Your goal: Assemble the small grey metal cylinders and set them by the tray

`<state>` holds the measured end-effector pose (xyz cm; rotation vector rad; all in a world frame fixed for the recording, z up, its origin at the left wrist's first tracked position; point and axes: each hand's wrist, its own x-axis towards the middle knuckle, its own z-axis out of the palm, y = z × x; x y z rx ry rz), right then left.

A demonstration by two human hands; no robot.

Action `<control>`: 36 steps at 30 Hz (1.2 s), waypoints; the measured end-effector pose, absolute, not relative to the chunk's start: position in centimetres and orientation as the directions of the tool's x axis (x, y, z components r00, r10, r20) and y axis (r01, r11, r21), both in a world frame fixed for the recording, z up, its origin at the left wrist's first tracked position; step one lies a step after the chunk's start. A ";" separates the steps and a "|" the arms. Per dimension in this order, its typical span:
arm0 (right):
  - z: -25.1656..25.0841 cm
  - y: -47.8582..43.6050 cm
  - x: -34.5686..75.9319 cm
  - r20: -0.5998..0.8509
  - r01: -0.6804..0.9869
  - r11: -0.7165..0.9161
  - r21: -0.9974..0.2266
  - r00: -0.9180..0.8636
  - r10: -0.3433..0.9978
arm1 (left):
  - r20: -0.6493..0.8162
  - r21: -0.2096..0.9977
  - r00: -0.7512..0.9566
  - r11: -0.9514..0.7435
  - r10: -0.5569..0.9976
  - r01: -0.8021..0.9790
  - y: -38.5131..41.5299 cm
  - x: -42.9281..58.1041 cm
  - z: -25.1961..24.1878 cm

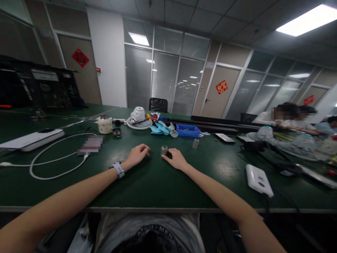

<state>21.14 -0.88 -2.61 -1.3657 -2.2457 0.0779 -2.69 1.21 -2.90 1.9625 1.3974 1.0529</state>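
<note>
A small grey metal cylinder (164, 150) stands upright on the green table. My right hand (177, 159) has its thumb and fingers closed around the cylinder's right side. To the left, my left hand (137, 155) rests low over the tabletop with its fingers loosely bent and a little apart, nothing visible in them. A gap separates it from the cylinder. Farther back on the right stands a second, similar metal cylinder (195, 143), apart from both hands. Beyond the hands lie light blue fan blades (161, 129) and a blue plastic basket (188, 131) of small parts.
Left on the table (168, 191) are a phone (91, 144) on a looping white cable, a cream jar (105, 125) and a white fan part (138, 117). A white power bank (259, 180) and dark cables lie right. Several people sit at the far right.
</note>
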 end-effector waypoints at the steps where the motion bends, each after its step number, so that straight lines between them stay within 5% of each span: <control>1: -2.6 -0.9 21.2 0.377 0.814 0.497 -0.302 -0.377 0.846 | 0.298 0.759 0.178 -0.346 0.938 0.551 1.1 -2.6 -2.8; 36: -2.8 -0.7 21.6 0.367 0.790 0.543 -0.283 -0.434 0.823 | 0.310 0.694 0.258 -0.404 0.915 0.596 0.7 -2.5 -2.5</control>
